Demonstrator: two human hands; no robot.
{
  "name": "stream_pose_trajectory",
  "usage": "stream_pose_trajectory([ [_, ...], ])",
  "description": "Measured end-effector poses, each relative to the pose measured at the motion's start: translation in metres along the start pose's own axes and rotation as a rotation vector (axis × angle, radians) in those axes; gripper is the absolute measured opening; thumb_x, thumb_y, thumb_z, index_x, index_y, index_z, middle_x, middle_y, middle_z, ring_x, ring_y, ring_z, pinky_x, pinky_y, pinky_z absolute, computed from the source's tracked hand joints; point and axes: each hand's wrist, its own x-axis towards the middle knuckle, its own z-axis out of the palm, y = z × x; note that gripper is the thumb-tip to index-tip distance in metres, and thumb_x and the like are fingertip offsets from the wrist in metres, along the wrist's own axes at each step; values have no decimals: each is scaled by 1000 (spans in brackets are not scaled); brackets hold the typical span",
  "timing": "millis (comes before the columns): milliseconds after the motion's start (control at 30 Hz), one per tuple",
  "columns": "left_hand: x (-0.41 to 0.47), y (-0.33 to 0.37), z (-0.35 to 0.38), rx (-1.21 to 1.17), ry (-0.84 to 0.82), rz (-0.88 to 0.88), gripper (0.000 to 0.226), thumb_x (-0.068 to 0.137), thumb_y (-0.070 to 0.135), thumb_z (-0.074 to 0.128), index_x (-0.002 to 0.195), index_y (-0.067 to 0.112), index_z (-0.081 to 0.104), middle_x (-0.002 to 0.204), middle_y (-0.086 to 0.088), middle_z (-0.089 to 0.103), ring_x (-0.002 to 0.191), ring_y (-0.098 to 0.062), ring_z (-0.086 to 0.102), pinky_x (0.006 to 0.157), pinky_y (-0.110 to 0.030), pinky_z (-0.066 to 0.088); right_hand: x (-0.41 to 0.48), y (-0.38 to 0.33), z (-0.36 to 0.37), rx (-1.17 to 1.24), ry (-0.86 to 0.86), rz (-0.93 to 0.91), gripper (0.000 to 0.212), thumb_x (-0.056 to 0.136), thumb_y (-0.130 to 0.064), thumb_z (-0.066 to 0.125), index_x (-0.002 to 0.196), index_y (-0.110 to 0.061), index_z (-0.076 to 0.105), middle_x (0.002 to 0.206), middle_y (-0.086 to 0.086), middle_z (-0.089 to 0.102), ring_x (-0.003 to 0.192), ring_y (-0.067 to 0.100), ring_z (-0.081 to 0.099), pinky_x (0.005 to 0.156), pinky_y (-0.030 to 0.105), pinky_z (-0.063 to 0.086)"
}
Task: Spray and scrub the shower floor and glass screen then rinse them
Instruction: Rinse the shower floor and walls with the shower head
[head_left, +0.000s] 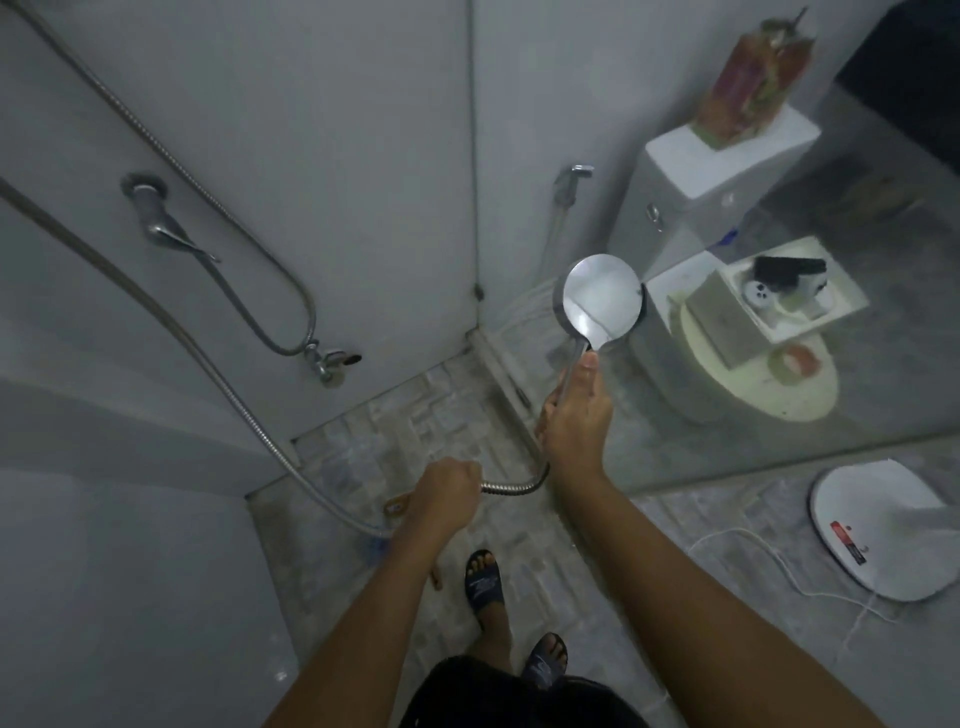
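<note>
My right hand (574, 415) grips the handle of a round chrome shower head (601, 300), held up with its back toward me and facing the glass screen (727, 441) on the right. My left hand (449, 491) is closed on the metal shower hose (511, 487) just below the handle. Thin streams of water leave the head toward the corner. The mosaic shower floor (389, 441) lies below both hands. My feet in dark sandals stand on it near the bottom of the view.
A wall mixer tap (158, 221) and a lower tap (330, 361) sit on the left wall, with hose loops hanging across it. Behind the glass are a toilet (727, 171), a bidet sprayer (571, 179) and reflections. A white oval device (883, 530) with a cord shows at the right.
</note>
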Motion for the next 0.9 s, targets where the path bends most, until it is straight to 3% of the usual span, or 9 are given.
stream_pose_trajectory([
  [167, 28, -5, -34, -114, 60, 29, 31, 104, 11, 30, 80, 10, 48, 72, 0, 42, 69, -17, 49, 65, -35, 43, 30, -15, 40, -5, -31, -29, 42, 95, -63, 35, 81, -28, 53, 57, 11, 35, 47, 24, 35, 37, 44, 33],
  [300, 45, -8, -50, -171, 27, -24, 26, 103, 8, 32, 105, 2, 57, 102, -15, 60, 76, -19, 50, 64, -30, 35, 47, -20, 65, -14, -41, -3, 46, 101, -57, 33, 75, -24, 52, 58, 13, 37, 48, 26, 34, 40, 42, 35],
  [400, 55, -12, -52, -246, 25, -33, 28, 103, 9, 33, 85, 5, 54, 82, -7, 53, 59, -10, 37, 60, -30, 35, 63, -15, 80, -46, -97, 15, 45, 102, -56, 33, 74, -25, 49, 58, 13, 36, 48, 26, 32, 39, 40, 32],
  [467, 59, -10, -55, -281, 39, -61, 41, 104, 16, 34, 65, 11, 45, 67, -1, 46, 59, -14, 42, 57, -31, 37, 72, -10, 88, -83, -116, 63, 47, 98, -64, 34, 73, -26, 45, 58, 12, 34, 48, 25, 31, 41, 36, 32],
  [533, 61, -11, -59, -293, 40, -91, 46, 105, 21, 35, 62, 14, 46, 63, 0, 43, 59, -17, 45, 55, -28, 35, 81, -3, 99, -104, -135, 99, 51, 95, -67, 34, 72, -24, 43, 59, 10, 33, 48, 24, 30, 42, 34, 33],
  [667, 62, -19, -63, -395, 22, -173, 45, 106, 19, 34, 66, 8, 51, 64, -1, 42, 67, -20, 46, 60, -32, 40, 87, 12, 112, -98, -179, 180, 50, 98, -65, 34, 77, -21, 47, 53, 9, 29, 42, 18, 31, 39, 26, 33],
  [733, 64, -21, -68, -406, 48, -232, 39, 106, 20, 33, 76, 6, 52, 69, -2, 42, 77, -21, 47, 71, -35, 47, 91, 18, 122, -112, -206, 214, 51, 100, -61, 33, 80, -15, 44, 53, 9, 31, 40, 16, 31, 38, 24, 32],
  [833, 70, -25, -76, -299, 40, -274, 37, 104, 30, 36, 69, 20, 44, 68, 6, 39, 89, -27, 56, 89, -38, 51, 96, 20, 139, -124, -252, 226, 50, 102, -58, 31, 82, -13, 43, 56, 9, 29, 40, 15, 29, 38, 23, 30],
  [900, 76, -32, -76, -317, 52, -289, 36, 103, 32, 35, 80, 15, 57, 77, 0, 55, 100, -32, 63, 90, -40, 52, 97, 24, 149, -138, -294, 232, 50, 103, -56, 30, 80, -14, 41, 54, 8, 29, 39, 15, 28, 37, 23, 28],
])
